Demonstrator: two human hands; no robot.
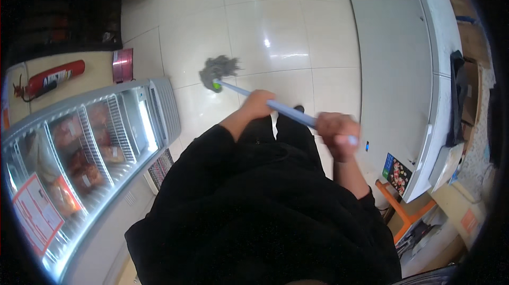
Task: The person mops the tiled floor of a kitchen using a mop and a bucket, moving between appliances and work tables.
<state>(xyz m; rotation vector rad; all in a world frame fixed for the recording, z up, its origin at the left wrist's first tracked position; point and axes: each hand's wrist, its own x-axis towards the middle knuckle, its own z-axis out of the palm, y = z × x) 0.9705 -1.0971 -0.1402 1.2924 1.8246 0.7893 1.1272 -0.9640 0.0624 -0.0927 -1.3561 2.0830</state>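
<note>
A mop with a light blue-grey handle [291,112] slants across in front of me. Its grey string head [218,70], joined by a bright green piece, lies on the tiled floor ahead and a little to the left. My left hand [258,104] is closed around the lower part of the handle. Close to the handle's upper end, my right hand [339,134] is wrapped around it, slightly blurred; the end tip pokes out past the fist.
A lit glass-door fridge [164,110] with packed food stands at left, beside a red fire extinguisher [58,79] and a pink box [123,65]. At right rises a tall pale cabinet [395,68], with an orange frame [408,221] near its base. Glossy tiles [265,25] stretch between them.
</note>
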